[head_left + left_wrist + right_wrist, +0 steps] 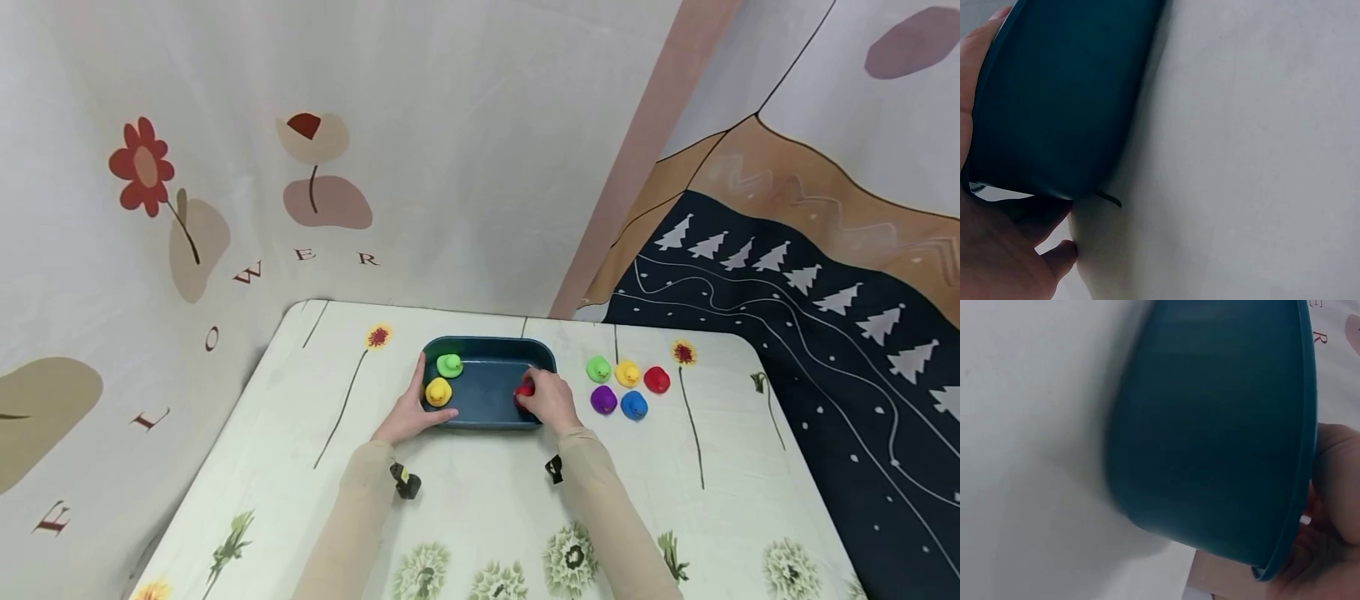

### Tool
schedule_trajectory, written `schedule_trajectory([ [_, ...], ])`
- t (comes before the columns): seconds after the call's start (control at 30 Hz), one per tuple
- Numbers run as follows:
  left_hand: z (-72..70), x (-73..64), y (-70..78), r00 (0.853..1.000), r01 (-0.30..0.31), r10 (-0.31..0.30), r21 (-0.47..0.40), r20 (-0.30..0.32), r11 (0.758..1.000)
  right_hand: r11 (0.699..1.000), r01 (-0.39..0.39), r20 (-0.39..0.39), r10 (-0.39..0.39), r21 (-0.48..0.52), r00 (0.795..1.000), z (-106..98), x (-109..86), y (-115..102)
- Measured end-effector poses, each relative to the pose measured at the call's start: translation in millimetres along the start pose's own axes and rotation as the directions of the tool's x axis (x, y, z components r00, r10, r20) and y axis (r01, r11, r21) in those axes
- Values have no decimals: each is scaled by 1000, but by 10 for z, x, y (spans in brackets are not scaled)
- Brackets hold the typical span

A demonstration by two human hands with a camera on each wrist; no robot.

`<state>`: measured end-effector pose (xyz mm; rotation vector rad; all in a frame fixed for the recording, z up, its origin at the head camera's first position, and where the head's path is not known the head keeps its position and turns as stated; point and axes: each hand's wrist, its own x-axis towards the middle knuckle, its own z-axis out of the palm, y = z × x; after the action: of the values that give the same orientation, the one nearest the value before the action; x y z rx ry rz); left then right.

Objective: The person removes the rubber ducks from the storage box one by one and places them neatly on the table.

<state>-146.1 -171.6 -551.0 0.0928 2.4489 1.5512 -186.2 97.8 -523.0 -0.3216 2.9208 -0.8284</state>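
1. Head view: left hand [408, 413] spread wide round the near-left corner of the dark blue tray [487, 385], thumb along its rim. Right hand [553, 399] pinches a red duck [521, 398], mostly covered, inside the tray's right end.
2. Risk: early release could tip the red duck; cannot tell if it touches bottom.
3. Left-hand tug could slide tray on worktop [480, 492], jostling green duck [449, 366] and yellow duck [438, 392] inside.
4. Outward right-hand swing could scatter five ducks [628, 373] beside the tray.
5. Wall cloth [480, 150] reads "FLOWER"; no brand legible.
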Motion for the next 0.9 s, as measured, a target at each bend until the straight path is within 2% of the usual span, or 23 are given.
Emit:
schedule_trajectory([
  [0.13,-3,7,-8,1000,3,-3,-1,-2,1000,998,22,-9,-22,66,1000,20,-9,31],
  [0.3,-6,11,-16,1000,9,-9,1,-2,1000,977,31,-19,-28,209,999,35,-41,75],
  [0.4,-8,6,-12,1000,8,-8,1,-1,1000,945,35,-31,-26,324,999,12,-78,81],
  [0.57,-10,14,-19,1000,3,-3,0,1,1000,868,38,-31,-26,496,999,-33,-142,94],
  [0.7,-9,21,-25,1000,3,-3,-1,-1,1000,840,32,-13,-29,542,999,-74,-181,105],
  [0.9,-4,26,-26,1000,-9,9,1,3,1000,823,64,-9,-71,565,997,-187,-240,105],
])
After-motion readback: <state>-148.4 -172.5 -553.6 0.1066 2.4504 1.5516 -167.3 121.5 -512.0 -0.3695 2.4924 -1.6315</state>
